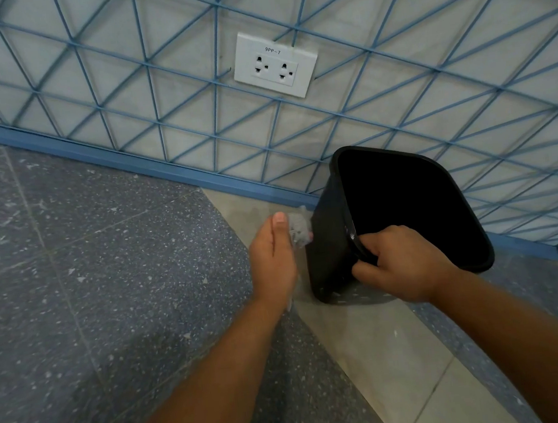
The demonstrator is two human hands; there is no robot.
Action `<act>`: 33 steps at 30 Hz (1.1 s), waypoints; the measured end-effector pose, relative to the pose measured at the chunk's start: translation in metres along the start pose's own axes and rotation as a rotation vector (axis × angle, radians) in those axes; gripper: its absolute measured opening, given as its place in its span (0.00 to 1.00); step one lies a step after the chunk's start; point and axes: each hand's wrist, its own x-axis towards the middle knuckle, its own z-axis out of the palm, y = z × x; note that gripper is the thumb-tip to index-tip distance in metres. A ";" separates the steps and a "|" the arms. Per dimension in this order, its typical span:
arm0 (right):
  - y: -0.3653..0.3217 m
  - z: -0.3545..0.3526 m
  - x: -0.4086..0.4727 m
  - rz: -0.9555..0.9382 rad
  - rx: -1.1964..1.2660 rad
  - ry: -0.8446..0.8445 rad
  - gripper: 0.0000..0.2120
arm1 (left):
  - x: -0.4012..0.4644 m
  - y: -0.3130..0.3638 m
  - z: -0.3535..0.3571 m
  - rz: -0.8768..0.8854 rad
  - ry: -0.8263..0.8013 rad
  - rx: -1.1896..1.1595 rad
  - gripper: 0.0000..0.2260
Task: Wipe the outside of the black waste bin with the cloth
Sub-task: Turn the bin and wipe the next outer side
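Black plastic, the waste bin (329,250) stands on the floor (107,279) close to the wall (393,64), tipped so its left side is exposed for wiping. Curled over the near rim, the right hand (395,265) grips it, likely steadying it. From the left, the left hand (273,256) holds a grey cloth (300,229) against that side, fingers hidden behind it.

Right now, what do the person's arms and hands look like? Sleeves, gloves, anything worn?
Both forearms are bare for as far as the frame shows them: no sleeve edge is in view. The left hand and the right hand wear no gloves. No watch, bracelet or ring shows on either wrist or on the fingers in view. The nails look short and plain.
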 end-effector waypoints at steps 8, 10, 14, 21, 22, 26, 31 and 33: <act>-0.006 -0.001 -0.003 -0.053 0.031 0.039 0.22 | -0.018 -0.019 0.032 -0.214 -0.028 -0.143 0.17; -0.006 -0.002 -0.003 -0.067 0.062 0.050 0.24 | -0.024 -0.021 0.041 -0.245 -0.150 -0.226 0.15; -0.001 0.002 -0.007 -0.112 0.069 0.074 0.25 | -0.024 -0.028 0.045 -0.271 -0.257 -0.193 0.22; 0.002 0.003 -0.016 -0.156 0.129 0.035 0.22 | -0.030 -0.035 0.045 -0.446 -0.244 0.021 0.34; 0.002 0.003 -0.016 -0.155 0.127 0.035 0.23 | -0.033 -0.031 0.047 -0.475 -0.249 -0.018 0.35; 0.002 0.005 -0.016 -0.125 0.081 0.040 0.23 | -0.056 -0.020 0.051 -0.396 -0.285 -0.234 0.37; 0.002 0.006 -0.016 -0.122 0.056 0.055 0.17 | -0.051 -0.015 0.051 -0.321 -0.244 -0.191 0.28; 0.001 0.005 -0.017 -0.107 0.061 0.050 0.17 | -0.038 -0.015 0.053 -0.473 -0.201 -0.231 0.26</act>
